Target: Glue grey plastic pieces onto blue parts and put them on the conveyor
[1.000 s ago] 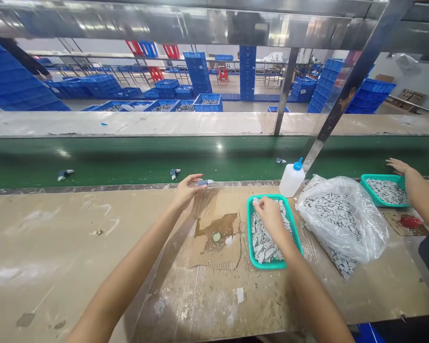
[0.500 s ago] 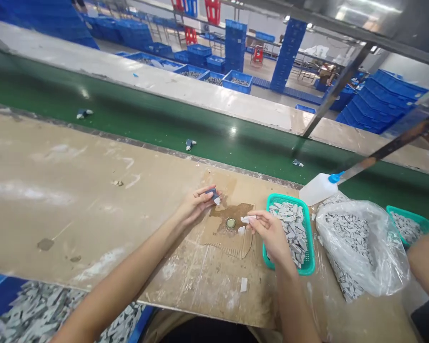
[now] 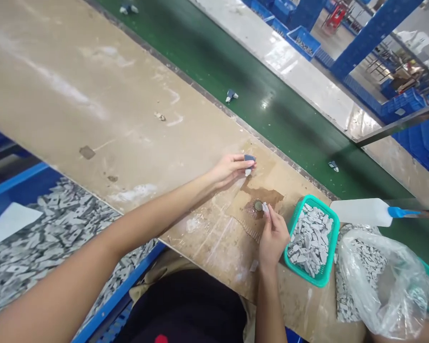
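My left hand (image 3: 229,169) pinches a small dark blue and white part (image 3: 249,161) just above the tan bench (image 3: 93,109), beside a stained cardboard patch (image 3: 257,202). My right hand (image 3: 273,233) pinches a small white piece (image 3: 265,208) and holds its tip at a little round cap (image 3: 258,205) on that cardboard. To the right of this hand sits a teal basket (image 3: 329,243) filled with several grey-white pieces.
A white squeeze bottle with a blue nozzle (image 3: 364,212) lies beyond the basket. A clear plastic bag (image 3: 379,281) of the same pieces rests at the right. The green conveyor belt (image 3: 271,109) carries a few parts. A blue bin (image 3: 39,228) of grey pieces stands below the bench at left.
The view has swung down and left. My right hand brought the white piece from near the basket to the round cap. My left hand kept its hold on the dark part.
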`<state>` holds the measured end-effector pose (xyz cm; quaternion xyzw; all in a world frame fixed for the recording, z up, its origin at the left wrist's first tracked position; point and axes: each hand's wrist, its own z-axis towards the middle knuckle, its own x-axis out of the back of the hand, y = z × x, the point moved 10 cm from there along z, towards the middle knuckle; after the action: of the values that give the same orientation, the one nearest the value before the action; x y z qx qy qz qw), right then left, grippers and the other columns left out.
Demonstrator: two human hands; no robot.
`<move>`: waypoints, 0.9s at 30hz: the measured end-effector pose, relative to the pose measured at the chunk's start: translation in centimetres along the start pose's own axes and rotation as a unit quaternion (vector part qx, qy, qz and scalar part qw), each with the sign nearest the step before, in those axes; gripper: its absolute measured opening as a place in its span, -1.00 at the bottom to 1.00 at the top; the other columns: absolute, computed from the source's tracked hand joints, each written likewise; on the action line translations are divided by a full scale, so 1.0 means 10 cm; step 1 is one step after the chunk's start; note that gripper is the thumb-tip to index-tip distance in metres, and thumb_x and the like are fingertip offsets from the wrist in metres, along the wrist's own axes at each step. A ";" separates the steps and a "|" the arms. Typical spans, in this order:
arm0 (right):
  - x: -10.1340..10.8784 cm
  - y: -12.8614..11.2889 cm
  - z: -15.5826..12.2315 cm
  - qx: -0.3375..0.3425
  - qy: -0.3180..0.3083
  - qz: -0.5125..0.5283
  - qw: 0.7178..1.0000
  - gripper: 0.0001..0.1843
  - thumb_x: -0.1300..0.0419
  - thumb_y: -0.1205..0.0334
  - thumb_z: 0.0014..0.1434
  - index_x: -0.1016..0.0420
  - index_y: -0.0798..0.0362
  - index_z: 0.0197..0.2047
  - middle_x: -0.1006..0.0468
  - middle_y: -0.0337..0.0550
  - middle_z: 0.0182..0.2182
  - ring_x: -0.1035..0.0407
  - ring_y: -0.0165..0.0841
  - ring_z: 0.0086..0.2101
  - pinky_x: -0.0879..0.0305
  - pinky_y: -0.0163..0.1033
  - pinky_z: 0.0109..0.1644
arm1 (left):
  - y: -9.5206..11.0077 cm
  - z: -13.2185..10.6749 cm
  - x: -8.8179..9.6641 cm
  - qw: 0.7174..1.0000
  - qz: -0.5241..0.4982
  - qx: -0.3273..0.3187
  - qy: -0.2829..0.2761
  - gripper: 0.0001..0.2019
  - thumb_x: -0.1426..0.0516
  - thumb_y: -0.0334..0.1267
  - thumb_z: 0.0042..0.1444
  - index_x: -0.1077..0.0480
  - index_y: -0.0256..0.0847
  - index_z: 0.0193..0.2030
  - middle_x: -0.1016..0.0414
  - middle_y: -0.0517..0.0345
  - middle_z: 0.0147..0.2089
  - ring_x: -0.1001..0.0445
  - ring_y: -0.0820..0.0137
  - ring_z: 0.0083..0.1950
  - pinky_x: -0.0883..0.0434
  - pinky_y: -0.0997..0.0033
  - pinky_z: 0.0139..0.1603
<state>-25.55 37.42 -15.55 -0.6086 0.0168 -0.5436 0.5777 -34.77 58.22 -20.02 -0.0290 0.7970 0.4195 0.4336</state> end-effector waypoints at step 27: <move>-0.11 -0.28 -0.07 0.184 0.026 -0.108 0.977 -0.71 -0.10 0.33 0.32 -0.58 0.00 0.02 -0.66 -0.05 -0.24 -0.39 -0.30 -0.27 -0.37 -0.11 -0.09 | -0.17 -0.16 -0.22 0.992 0.085 0.025 -0.093 -0.64 -0.45 -0.17 -0.18 -0.57 -0.39 -0.30 -0.52 -0.03 -0.31 -0.46 0.45 -0.32 -0.37 0.47 -0.29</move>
<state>-28.19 38.58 -14.45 -0.4762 -0.1341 -0.6119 0.6171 -33.72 55.32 -19.11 0.0888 0.7632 0.4353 0.4692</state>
